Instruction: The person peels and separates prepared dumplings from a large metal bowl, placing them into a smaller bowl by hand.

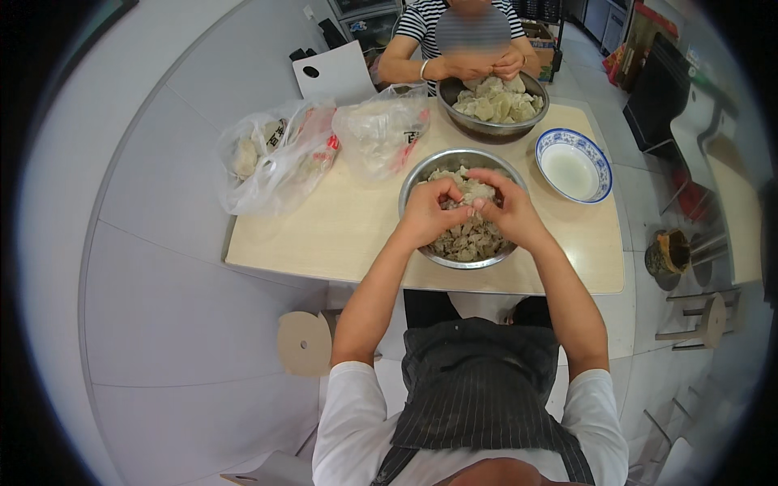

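My left hand (429, 215) and my right hand (512, 212) meet over a steel bowl (463, 264) near the table's front edge. Both are closed in a pinch, thumbs toward each other, on a pale piece of what looks like flatbread, mostly hidden by the fingers. Small torn greyish-beige pieces (466, 243) fill the bowl beneath them. Across the table, a person in a striped top (413, 23) works with both hands over a second, darker metal bowl (494, 132), which holds larger pale pieces (498, 105).
A blue-and-white patterned bowl (601, 174) with whitish contents sits at the right. Clear plastic bags (279, 174) lie on the left of the table (324, 235), one with pale lumps inside. Stools (301, 344) stand on the floor either side; a wall (186, 243) runs along the left.
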`<control>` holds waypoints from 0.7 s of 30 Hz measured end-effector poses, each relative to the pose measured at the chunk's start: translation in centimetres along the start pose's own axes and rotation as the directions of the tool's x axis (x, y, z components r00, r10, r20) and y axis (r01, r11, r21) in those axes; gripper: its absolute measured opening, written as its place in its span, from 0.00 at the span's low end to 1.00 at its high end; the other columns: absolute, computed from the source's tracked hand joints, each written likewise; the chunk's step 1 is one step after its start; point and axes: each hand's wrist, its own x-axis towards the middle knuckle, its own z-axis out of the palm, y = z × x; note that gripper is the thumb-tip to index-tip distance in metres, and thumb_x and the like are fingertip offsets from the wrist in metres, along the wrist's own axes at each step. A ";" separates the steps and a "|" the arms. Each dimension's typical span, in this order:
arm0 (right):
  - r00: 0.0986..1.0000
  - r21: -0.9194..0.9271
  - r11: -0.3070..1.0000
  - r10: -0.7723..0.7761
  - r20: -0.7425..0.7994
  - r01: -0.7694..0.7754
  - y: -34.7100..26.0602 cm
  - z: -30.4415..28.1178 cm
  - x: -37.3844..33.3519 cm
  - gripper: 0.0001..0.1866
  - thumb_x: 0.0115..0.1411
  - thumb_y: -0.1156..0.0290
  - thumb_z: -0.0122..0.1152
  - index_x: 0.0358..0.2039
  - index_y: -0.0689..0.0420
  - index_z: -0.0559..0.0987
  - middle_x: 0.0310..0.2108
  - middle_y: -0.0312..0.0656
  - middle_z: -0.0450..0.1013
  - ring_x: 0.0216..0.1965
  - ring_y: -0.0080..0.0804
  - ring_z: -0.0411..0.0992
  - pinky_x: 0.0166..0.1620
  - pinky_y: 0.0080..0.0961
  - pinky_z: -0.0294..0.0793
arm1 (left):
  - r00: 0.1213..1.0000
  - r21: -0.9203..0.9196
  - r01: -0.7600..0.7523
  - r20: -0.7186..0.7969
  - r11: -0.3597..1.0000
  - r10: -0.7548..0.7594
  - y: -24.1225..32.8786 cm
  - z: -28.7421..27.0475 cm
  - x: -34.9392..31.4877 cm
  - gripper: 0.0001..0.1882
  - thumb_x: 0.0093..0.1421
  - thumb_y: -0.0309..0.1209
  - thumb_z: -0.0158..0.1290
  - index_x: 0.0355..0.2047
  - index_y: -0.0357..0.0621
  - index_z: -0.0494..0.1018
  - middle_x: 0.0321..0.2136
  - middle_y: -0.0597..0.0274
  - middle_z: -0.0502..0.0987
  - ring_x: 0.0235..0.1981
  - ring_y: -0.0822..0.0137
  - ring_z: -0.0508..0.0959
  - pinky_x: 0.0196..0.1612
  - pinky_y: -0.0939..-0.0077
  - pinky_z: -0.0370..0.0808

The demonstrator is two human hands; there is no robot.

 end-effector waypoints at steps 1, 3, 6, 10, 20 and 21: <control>0.987 0.049 0.988 0.142 0.078 -0.146 -0.3 -0.2 0.1 0.10 0.59 0.75 0.62 0.42 0.60 0.75 0.37 0.38 0.72 0.33 0.22 0.71 0.37 0.21 0.72 | 0.999 0.041 -0.035 -0.037 0.999 0.037 0.1 0.1 -0.3 0.09 0.53 0.24 0.63 0.28 0.39 0.72 0.24 0.70 0.74 0.28 0.79 0.72 0.30 0.80 0.70; 0.888 0.106 0.899 0.391 0.241 -0.425 -0.9 -1.0 0.4 0.09 0.60 0.74 0.61 0.41 0.59 0.75 0.35 0.38 0.71 0.28 0.21 0.70 0.31 0.21 0.72 | 0.987 0.130 -0.111 -0.102 0.985 0.125 0.8 0.5 -1.0 0.08 0.52 0.24 0.63 0.24 0.39 0.72 0.23 0.69 0.75 0.26 0.79 0.72 0.29 0.79 0.70; 0.893 0.380 0.819 0.448 0.044 -0.430 0.7 0.3 0.1 0.08 0.61 0.73 0.61 0.40 0.59 0.75 0.34 0.37 0.71 0.22 0.20 0.67 0.25 0.21 0.70 | 0.960 0.143 -0.142 -0.222 0.979 0.172 2.4 1.4 -1.1 0.09 0.51 0.23 0.62 0.20 0.39 0.72 0.23 0.66 0.77 0.24 0.78 0.73 0.29 0.77 0.70; 0.830 0.600 0.696 0.550 -0.093 -0.394 1.8 1.4 0.7 0.07 0.62 0.73 0.60 0.40 0.59 0.75 0.33 0.36 0.70 0.25 0.23 0.69 0.26 0.22 0.71 | 0.896 0.179 -0.257 -0.324 0.950 0.303 3.0 1.4 -2.0 0.08 0.50 0.21 0.62 0.22 0.38 0.72 0.24 0.64 0.78 0.27 0.75 0.75 0.33 0.80 0.72; 0.963 0.295 0.920 0.218 0.160 -0.257 0.2 0.0 -0.8 0.19 0.59 0.83 0.58 0.51 0.59 0.70 0.39 0.39 0.72 0.33 0.25 0.76 0.35 0.21 0.78 | 0.991 0.194 -0.105 -0.061 0.975 0.119 3.2 -0.3 -1.7 0.10 0.50 0.25 0.64 0.29 0.40 0.73 0.25 0.69 0.75 0.31 0.76 0.75 0.34 0.78 0.72; 0.957 0.318 0.910 0.210 0.200 -0.266 0.0 -0.3 -0.7 0.19 0.59 0.82 0.59 0.51 0.60 0.71 0.39 0.40 0.74 0.30 0.24 0.76 0.34 0.20 0.78 | 0.987 0.176 -0.130 -0.075 0.976 0.145 3.1 -0.1 -1.6 0.10 0.50 0.26 0.64 0.28 0.40 0.73 0.24 0.68 0.75 0.29 0.76 0.75 0.33 0.78 0.72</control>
